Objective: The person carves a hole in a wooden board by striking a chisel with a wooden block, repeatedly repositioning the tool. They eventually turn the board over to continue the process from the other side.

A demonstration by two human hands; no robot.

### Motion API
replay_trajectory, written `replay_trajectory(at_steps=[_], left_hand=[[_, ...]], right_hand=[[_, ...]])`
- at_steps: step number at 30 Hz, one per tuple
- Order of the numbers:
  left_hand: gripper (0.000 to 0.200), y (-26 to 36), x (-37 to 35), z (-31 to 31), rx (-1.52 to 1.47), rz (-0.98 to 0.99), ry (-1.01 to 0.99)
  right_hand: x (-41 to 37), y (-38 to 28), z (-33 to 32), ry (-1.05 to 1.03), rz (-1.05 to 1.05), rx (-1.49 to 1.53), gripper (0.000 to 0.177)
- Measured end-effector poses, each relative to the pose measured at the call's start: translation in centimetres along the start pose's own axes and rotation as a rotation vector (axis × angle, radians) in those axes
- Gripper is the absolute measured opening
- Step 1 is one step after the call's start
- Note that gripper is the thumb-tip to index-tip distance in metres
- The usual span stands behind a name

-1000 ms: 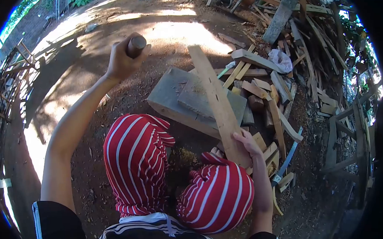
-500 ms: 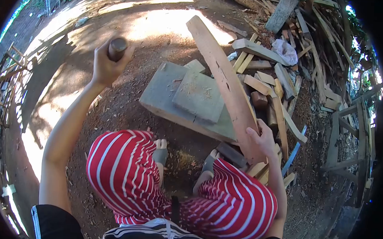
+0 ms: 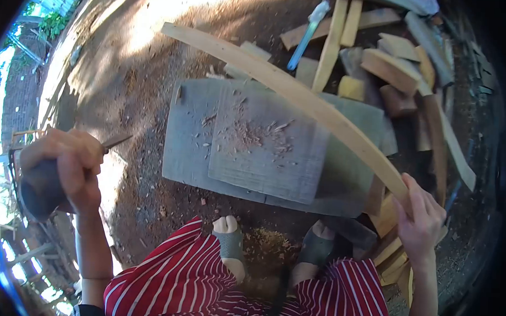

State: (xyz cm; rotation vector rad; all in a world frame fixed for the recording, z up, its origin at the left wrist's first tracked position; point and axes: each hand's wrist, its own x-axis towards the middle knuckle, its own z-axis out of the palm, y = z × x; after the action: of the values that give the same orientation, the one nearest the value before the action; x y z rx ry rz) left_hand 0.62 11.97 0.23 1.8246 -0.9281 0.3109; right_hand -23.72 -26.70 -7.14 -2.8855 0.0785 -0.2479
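My left hand is raised at the left, fingers wrapped round a hand tool with a thick, dark, rounded handle. A narrow pointed tip sticks out past the fingers, away from the wooden block. In my right hand is the near end of a long curved wooden board, fingers closed on its edge. The board slants up to the left over a low block with a flat wooden slab on top. Wood chips are scattered across the slab.
Offcuts and a dark wooden piece are piled right of the block. A blue strip lies behind it. My feet stand close to the block's front. Chips dot the dirt floor.
The view has shifted closer over the block. My left hand has turned, and the tool's tip now shows. The board has swung, its far end now further left; my right hand still holds it.
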Motion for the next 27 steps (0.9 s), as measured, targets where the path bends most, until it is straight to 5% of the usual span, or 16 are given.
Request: replay_trajectory(at_steps=[7, 12, 20, 22, 24, 27], left_hand=[[0.011, -1.6, -0.1, -0.3, -0.003, 0.145, -0.042], [0.011, -0.5, 0.5, -1.3, 0.046, 0.242, 0.197], [0.029, 5.3, 1.6, 0.1, -0.474, 0.051, 0.286], [0.028, 5.3, 1.5, 1.5, -0.583, 0.039, 0.168], [0.016, 6.0, 1.5, 4.4, -0.683, -0.037, 0.344], [0.009, 6.8, 1.7, 7.3, -0.732, 0.043, 0.359]], right_hand=[[-0.7, 0.6, 2.1, 0.028, -0.071, -0.089, 0.044], [-1.3, -1.0, 3.6, 0.158, -0.133, -0.214, 0.04], [-1.4, -2.2, 5.3, -0.055, -0.067, -0.233, 0.059], [-1.6, -3.4, 4.8, 0.051, -0.053, -0.176, 0.058], [-3.4, -4.2, 4.8, 0.157, -0.142, -0.218, 0.05], [-9.1, -5.0, 7.2, 0.182, -0.151, 0.12, 0.031]])
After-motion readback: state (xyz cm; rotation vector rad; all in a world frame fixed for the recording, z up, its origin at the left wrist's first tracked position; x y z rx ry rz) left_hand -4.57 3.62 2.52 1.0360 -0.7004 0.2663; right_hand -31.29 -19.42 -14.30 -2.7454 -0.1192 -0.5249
